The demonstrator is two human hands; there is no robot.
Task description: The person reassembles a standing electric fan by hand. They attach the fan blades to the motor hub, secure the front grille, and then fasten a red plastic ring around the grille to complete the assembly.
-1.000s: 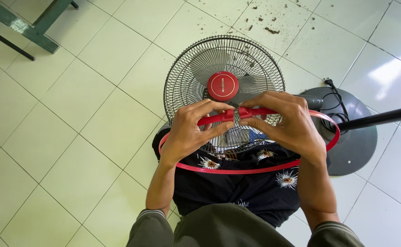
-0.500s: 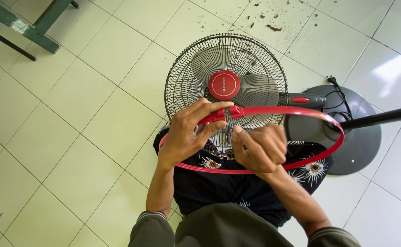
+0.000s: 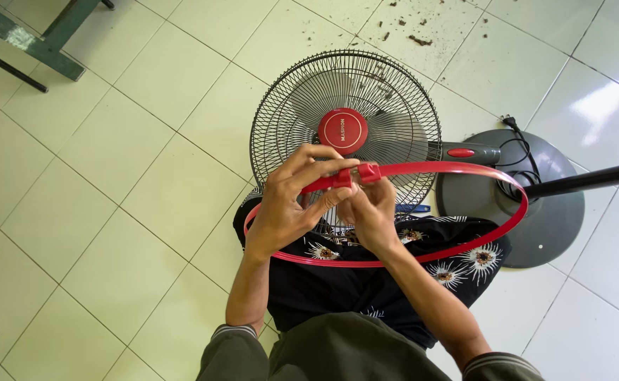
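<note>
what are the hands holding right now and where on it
Both hold the red plastic ring at its open clasp: left hand pinches one end, right hand grips just beneath the other.

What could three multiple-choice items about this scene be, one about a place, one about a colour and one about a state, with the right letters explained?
1. Where does the round black wire fan guard lie?
A. on the tiled floor
B. on a table
C. on a wall

2. What colour is the thin plastic rim band?
A. blue
B. red
C. white

3. How are the band's two clasp ends?
A. far apart
B. broken off
C. close together at the fingers

Answers:
1 A, pale tiles surround it.
2 B, it matches the red hub cap.
3 C, the left hand and right hand meet there.
</note>
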